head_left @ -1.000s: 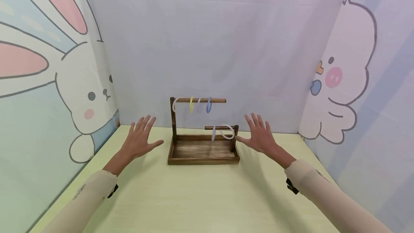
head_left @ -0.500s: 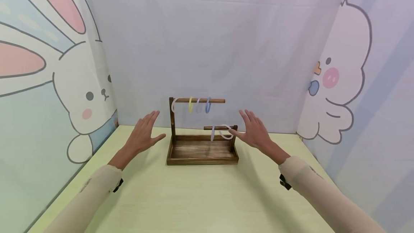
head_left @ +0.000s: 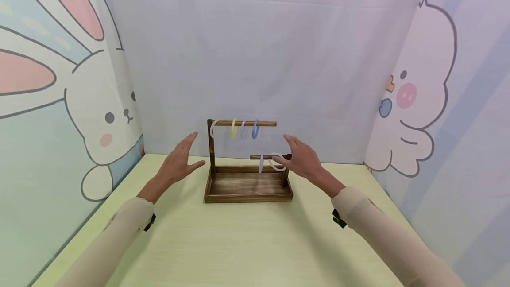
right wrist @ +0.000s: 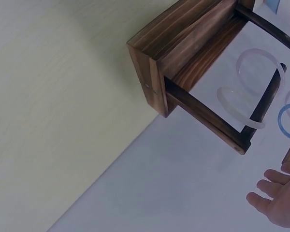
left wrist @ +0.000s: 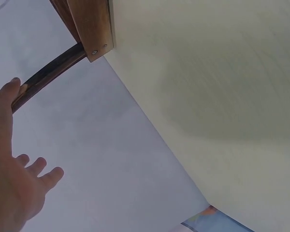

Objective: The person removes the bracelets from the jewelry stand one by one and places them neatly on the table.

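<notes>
A dark wooden bangle stand (head_left: 249, 199) rests on the table, a shallow tray with two side posts and two bars. On the upper bar hang a whitish bangle (head_left: 211, 131), a yellow bangle (head_left: 233, 133), a pale bangle and a blue bangle (head_left: 257, 128). The lower bar carries a lavender bangle (head_left: 261, 164) and a white bangle (right wrist: 232, 108). My left hand (head_left: 175, 164) is raised left of the tall post, fingers extended and thumb spread. At the right, my right hand (head_left: 304, 159) is extended too; its thumb overlaps the white bangle and short post in the head view. Neither holds anything.
The pale yellow-green table (head_left: 247, 242) reaches back to a plain light cloth wall (head_left: 255, 65) close behind the stand. Side cloths show a cartoon rabbit (head_left: 99, 114) on the left and a pink-cheeked cartoon figure (head_left: 422, 101) on the right.
Both hands have moved inward toward the stand, the right one farther, its thumb now over the short post. The stand and bangles keep their places apart from a slight view shift.
</notes>
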Demonstrator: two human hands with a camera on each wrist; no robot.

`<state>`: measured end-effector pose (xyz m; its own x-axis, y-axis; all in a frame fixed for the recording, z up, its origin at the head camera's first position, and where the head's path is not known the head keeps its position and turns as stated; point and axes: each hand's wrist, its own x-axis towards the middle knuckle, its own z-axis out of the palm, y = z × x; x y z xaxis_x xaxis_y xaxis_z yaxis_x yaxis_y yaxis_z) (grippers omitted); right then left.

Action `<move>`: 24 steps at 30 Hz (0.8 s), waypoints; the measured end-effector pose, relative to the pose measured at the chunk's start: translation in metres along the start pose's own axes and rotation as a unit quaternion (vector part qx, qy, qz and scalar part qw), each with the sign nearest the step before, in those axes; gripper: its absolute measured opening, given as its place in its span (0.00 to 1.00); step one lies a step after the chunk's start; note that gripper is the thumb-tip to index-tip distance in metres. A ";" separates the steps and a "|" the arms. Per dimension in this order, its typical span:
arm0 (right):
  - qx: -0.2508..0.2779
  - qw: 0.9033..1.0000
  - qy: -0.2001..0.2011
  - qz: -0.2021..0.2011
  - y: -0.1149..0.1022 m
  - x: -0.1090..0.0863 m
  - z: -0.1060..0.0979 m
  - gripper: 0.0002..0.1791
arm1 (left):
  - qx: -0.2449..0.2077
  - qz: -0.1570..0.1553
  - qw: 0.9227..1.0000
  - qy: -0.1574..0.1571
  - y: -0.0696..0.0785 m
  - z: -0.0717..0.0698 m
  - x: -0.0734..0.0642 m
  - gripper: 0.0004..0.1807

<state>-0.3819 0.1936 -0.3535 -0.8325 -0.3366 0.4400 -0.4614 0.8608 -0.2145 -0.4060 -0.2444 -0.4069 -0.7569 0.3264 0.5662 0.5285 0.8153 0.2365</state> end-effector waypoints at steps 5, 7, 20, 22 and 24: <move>0.020 1.000 -0.004 0.012 -0.009 0.008 0.001 0.50 | -0.034 -0.020 0.999 -0.019 0.001 0.000 0.008 0.58; 0.025 1.000 -0.002 0.013 -0.012 0.010 0.002 0.50 | -0.050 -0.019 0.998 -0.025 0.002 0.001 0.012 0.58; 0.049 0.999 -0.001 0.004 -0.035 0.028 0.012 0.45 | -0.143 0.007 0.990 0.006 0.009 0.005 0.026 0.56; 0.058 0.998 -0.001 0.004 -0.036 0.030 0.015 0.44 | -0.158 0.015 0.987 0.011 0.009 0.006 0.029 0.56; 0.072 0.997 -0.002 0.004 -0.038 0.032 0.017 0.44 | -0.171 0.020 0.985 0.014 0.009 0.007 0.031 0.55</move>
<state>-0.3959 0.1436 -0.3464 -0.8373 -0.3320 0.4344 -0.4940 0.7998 -0.3409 -0.4275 -0.2239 -0.3931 -0.7246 0.3368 0.6012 0.6594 0.5922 0.4631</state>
